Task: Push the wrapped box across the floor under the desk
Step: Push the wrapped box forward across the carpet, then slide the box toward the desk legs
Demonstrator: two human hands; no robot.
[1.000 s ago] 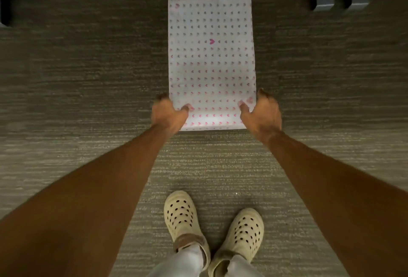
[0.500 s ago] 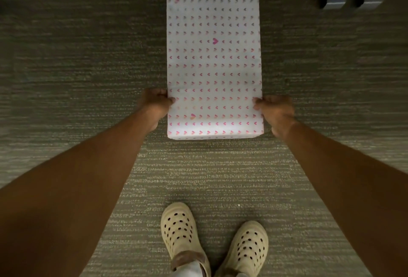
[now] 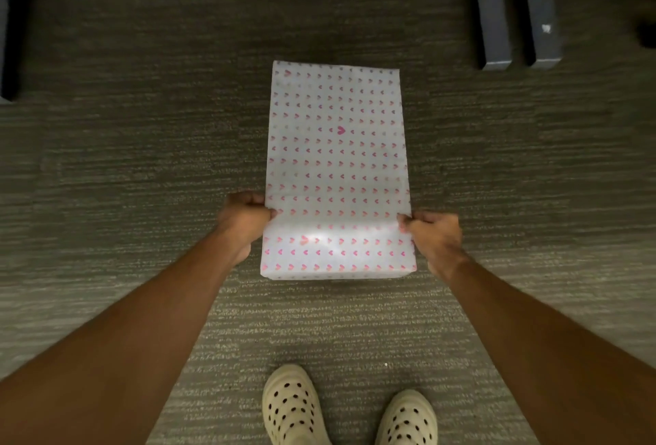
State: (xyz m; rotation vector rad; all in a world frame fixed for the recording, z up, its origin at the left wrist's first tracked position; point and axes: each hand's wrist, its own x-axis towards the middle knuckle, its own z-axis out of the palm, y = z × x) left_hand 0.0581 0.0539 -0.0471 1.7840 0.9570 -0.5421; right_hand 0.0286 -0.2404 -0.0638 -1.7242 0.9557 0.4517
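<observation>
Grey ribbed carpet (image 3: 106,196) lies under the wrapped box (image 3: 337,167), flat before my feet. My left hand (image 3: 245,221) and right hand (image 3: 433,238) clamp its side edges near me. Glossy paper looks slippery; pushing the stiff sides seems wisest.

Slightly glossy heart-print paper on wrapped box (image 3: 337,167), rough ribbed carpet (image 3: 142,160), matt perforated clogs (image 3: 293,409)

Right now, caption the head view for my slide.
Both hands clasp the white heart-patterned wrapped box on grey carpet.
</observation>
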